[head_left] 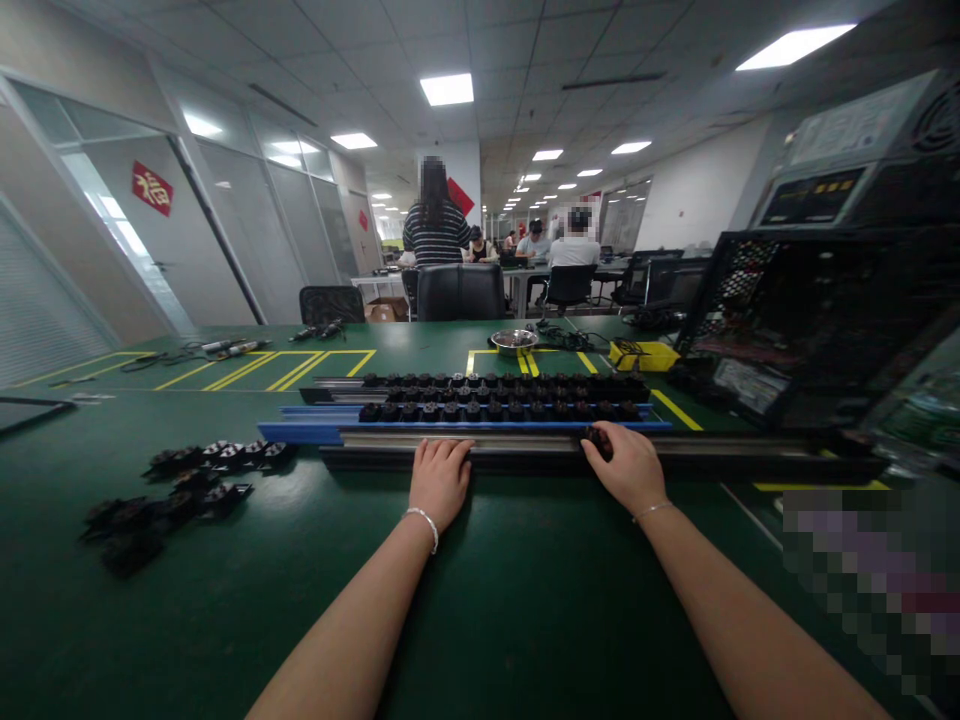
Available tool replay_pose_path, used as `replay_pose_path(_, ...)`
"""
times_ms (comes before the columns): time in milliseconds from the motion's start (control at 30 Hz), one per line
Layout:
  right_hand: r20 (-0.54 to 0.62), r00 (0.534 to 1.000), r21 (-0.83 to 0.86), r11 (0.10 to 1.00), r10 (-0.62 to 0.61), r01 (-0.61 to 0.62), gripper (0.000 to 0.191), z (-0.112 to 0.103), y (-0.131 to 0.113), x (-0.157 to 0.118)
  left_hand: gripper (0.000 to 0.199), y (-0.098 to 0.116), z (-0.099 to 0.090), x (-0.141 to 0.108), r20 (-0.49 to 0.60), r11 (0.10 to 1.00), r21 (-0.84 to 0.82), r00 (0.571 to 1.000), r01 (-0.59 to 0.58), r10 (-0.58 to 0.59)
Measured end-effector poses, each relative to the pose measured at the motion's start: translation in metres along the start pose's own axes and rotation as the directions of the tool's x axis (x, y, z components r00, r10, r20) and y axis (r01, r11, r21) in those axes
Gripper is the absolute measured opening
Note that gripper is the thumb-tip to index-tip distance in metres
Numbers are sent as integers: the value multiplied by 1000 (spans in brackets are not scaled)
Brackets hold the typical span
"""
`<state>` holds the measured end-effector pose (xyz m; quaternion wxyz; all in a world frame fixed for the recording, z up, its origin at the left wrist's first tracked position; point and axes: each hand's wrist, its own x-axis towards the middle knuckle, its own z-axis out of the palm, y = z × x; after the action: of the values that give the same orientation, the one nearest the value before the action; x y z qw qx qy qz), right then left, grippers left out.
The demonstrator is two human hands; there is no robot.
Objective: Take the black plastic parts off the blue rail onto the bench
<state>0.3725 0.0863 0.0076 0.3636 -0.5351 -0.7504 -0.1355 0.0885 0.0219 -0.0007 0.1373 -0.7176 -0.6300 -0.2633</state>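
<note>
My left hand (441,480) lies over the near wall of a long black rail (517,460), fingers spread on it. At the rail's channel, my right hand (628,465) pinches a small black part (598,438) between thumb and fingers. Behind that rail runs a blue rail (300,432), and two rows of small black parts (472,411) stand along the rails beyond. Loose black parts (187,495) lie in a cluster on the green table to the left of my left hand.
A metal bowl (514,341) and a yellow tray (643,356) stand toward the table's far edge. An open computer case (810,320) is at the right. Cables (202,350) lie at the far left. People are in the background.
</note>
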Motion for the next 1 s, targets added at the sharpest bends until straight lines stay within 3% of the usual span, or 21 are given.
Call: replay_pose_path(1000, 32, 989, 94, 986, -144, 141, 28, -3, -15, -2, 45, 8, -3, -2, 40, 996, 83, 999, 26, -29)
